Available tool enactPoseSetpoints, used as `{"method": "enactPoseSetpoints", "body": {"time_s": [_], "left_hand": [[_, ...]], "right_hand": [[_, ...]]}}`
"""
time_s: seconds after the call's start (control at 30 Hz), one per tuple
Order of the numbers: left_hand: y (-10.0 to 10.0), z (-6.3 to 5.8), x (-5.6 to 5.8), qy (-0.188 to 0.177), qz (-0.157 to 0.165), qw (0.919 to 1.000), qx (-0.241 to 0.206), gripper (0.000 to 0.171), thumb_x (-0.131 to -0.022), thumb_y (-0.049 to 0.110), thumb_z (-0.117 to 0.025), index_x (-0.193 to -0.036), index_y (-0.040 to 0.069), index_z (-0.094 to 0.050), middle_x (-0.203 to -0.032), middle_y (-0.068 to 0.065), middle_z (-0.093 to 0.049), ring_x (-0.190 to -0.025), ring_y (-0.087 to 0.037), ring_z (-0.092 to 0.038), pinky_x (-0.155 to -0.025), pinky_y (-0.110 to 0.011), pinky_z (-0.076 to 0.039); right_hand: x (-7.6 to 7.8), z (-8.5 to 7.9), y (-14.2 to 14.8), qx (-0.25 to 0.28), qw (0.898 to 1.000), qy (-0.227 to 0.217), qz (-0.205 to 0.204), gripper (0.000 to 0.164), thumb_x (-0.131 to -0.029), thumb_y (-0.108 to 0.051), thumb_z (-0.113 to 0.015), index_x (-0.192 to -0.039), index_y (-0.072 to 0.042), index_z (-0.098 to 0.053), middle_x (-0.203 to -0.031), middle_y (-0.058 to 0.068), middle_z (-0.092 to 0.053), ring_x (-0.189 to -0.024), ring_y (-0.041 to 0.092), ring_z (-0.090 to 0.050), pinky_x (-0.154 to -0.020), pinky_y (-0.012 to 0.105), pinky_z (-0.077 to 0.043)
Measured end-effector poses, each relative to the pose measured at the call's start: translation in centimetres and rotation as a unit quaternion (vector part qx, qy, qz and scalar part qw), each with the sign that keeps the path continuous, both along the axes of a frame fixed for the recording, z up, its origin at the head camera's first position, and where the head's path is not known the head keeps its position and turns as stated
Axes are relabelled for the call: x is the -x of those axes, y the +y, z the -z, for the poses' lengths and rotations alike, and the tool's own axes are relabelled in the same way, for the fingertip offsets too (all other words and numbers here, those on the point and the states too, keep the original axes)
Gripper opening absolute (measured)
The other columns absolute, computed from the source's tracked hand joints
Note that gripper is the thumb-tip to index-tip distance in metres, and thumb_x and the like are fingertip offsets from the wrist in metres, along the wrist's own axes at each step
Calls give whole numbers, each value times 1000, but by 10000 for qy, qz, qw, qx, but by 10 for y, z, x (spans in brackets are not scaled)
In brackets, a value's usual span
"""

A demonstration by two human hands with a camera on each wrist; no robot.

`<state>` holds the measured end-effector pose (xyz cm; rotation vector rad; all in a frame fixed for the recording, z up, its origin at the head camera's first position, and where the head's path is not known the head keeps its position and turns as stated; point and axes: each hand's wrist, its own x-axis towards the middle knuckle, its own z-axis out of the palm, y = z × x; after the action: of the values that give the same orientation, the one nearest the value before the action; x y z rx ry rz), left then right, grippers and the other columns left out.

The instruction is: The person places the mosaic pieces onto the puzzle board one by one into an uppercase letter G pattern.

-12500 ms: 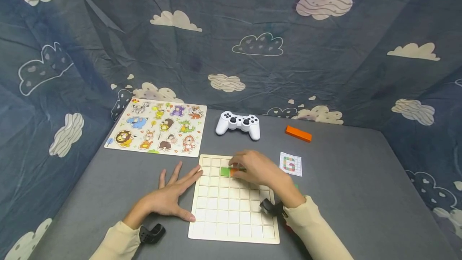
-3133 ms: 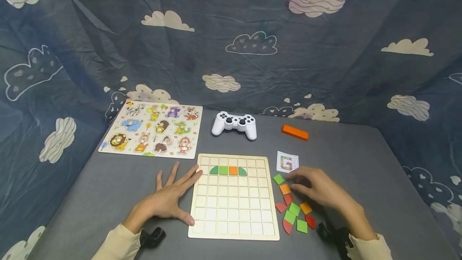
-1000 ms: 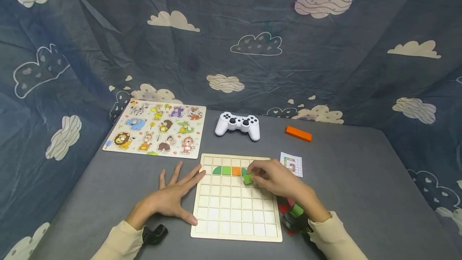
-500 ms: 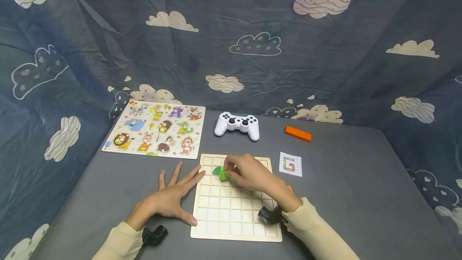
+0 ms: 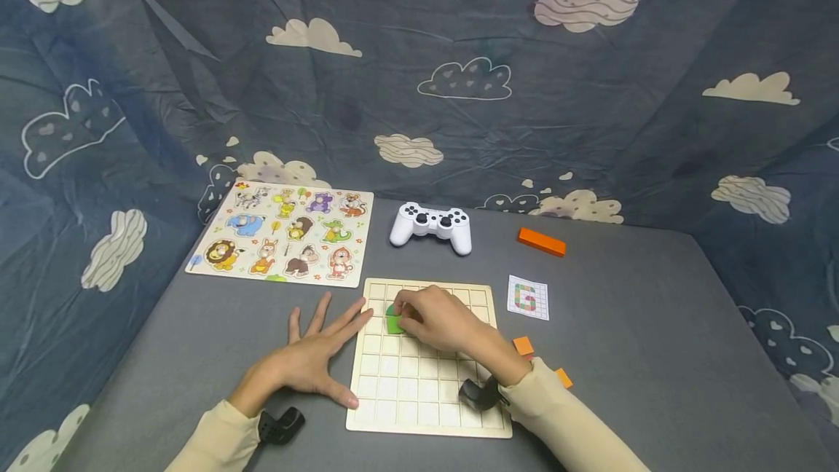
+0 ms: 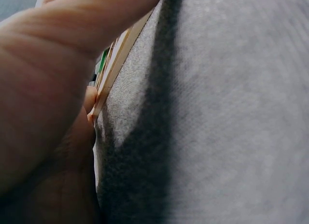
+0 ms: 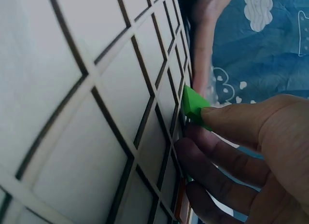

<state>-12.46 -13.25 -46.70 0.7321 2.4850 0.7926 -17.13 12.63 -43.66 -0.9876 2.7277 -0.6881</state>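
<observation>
My right hand (image 5: 439,319) pinches a light green square tile (image 5: 394,325) between thumb and fingers, over the upper left of a pale wooden grid board (image 5: 429,425). The tile sits just below a dark green quarter-round tile (image 5: 390,309), partly covered by my fingers. In the right wrist view the square tile (image 7: 193,104) is tilted, with its edge close to the grid. My hand hides the other tiles in that row in the head view. My left hand (image 5: 304,361) lies with fingers spread, fingertips and thumb at the board's left edge.
Orange square tiles (image 5: 523,345) show right of the board, partly hidden by my right forearm. A small card with a coloured G pattern (image 5: 527,298) lies above them. Farther back are an animal puzzle board (image 5: 282,233), a white game controller (image 5: 432,226) and an orange block (image 5: 542,242).
My right hand reached the tiles beside the board, took up the light green square and carried it left across the board to below the dark green tile. The left hand stays put.
</observation>
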Motion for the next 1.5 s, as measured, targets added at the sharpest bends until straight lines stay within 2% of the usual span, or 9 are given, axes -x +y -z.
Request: {"method": "enactPoseSetpoints", "body": {"time_s": [0.2, 0.47, 0.7, 0.93, 1.07, 1.3, 1.5], "left_hand": [[0, -3, -1, -9, 3, 10000, -40, 128, -63, 64, -86, -163, 25, -15, -171, -1, 0, -148, -50, 24, -99, -79, 25], [0, -1, 0, 72, 19, 10000, -48, 128, -62, 64, -86, -162, 25, -16, -171, -1, -1, -148, -51, 23, -99, -80, 24], [0, 0, 0, 46, 37, 10000, -74, 128, -63, 63, -86, -163, 25, -15, -171, -1, 0, -148, -51, 24, -99, -79, 24], [-1, 0, 0, 83, 41, 10000, -29, 128, -63, 64, -86, -163, 25, -16, -171, -1, 0, -148, -50, 24, -99, -79, 23], [-1, -1, 0, 93, 28, 9999, -41, 129, -62, 64, -86, -162, 25, -16, -171, -1, 0, -148, -51, 24, -100, -79, 23], [-1, -1, 0, 43, 23, 10000, -47, 128, -63, 64, -86, -162, 25, -16, -171, -1, 0, -147, -51, 24, -99, -79, 23], [-1, 0, 0, 68, 22, 10000, 4, 128, -63, 65, -85, -162, 26, -16, -171, 1, 1, -148, -50, 25, -99, -79, 24]], "right_hand": [[-1, 1, -1, -178, 9998, 63, 47, 9, -93, -19, -71, -101, -15, -70, -78, -11, -65, -67, 2, -55, -62, 21, -47], [-3, 1, 0, -198, 9996, 173, -48, 19, -85, -18, -78, -101, -13, -70, -79, -9, -66, -70, 5, -59, -63, 20, -48], [-4, 1, -3, -366, 9981, 492, -73, 17, -84, -18, -76, -100, -13, -75, -78, -10, -64, -69, 2, -54, -61, 19, -47], [-5, 3, -3, -301, 9976, 629, -48, 14, -85, -20, -79, -98, -14, -78, -79, -10, -69, -71, 2, -60, -63, 19, -50], [-5, 3, -4, -328, 9968, 736, -11, 12, -84, -23, -81, -93, -16, -78, -76, -12, -67, -69, 1, -58, -62, 19, -49], [-6, 3, -2, -399, 9971, 653, -27, 12, -82, -23, -82, -92, -18, -76, -74, -14, -61, -67, 0, -52, -61, 19, -46], [-11, -1, 6, -373, 9969, 685, 70, 16, -82, -24, -81, -96, -18, -75, -77, -11, -64, -69, 3, -52, -62, 21, -46]]}}
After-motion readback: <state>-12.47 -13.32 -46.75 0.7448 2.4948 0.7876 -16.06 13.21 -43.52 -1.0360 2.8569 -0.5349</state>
